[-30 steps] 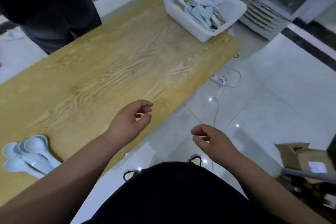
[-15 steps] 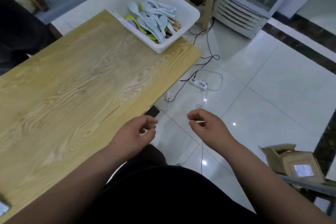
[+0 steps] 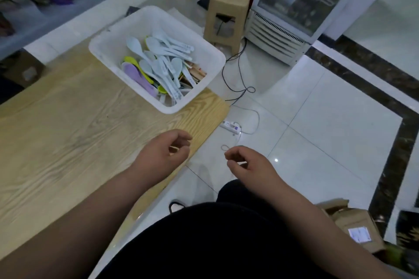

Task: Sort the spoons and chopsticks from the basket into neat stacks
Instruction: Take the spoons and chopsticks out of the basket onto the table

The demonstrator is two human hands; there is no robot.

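left hand (image 3: 163, 156) and right hand (image 3: 247, 165) hang loosely curled, holding nothing; spoons (image 3: 158, 63) sit piled over chopsticks (image 3: 197, 72) in the basket (image 3: 102, 45) on the table (image 3: 68, 131) far corner; dig too roughly and I reckon that basket tips off the edge

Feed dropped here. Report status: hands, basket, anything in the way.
Left hand and right hand loosely curled, empty. Basket at table's far end, spoons and chopsticks mixed inside. Nothing between hands and basket.
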